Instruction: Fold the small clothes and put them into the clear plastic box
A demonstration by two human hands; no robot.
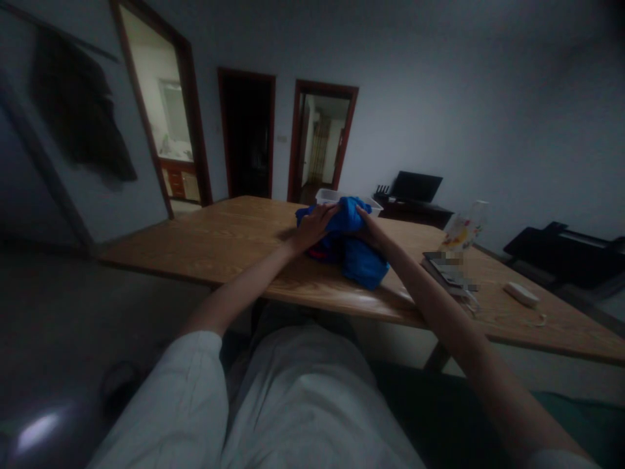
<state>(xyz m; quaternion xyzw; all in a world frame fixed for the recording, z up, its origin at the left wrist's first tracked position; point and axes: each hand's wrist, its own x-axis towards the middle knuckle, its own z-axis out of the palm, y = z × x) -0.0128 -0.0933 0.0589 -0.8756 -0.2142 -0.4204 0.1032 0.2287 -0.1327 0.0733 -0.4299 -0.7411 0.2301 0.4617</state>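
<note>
A crumpled bundle of blue cloth (364, 262) with a small patch of red lies near the front edge of the wooden table. I cannot make out what kind of cloth article it is. My left hand (316, 225) rests over the bundle's left side, fingers pointing right and gripping the fabric. On the right side my right hand (372, 233) holds a raised fold of the same cloth, its fingers partly hidden behind it. Directly behind the bundle stands a white plastic basket (328, 195), partly covered by the cloth.
The wooden table (229, 231) spreads to both sides. At right are a dark stack like books or a notebook (442, 270), a patterned clear bag (463, 228) and a white oblong case (521, 294). A monitor (416, 187) stands against the back wall.
</note>
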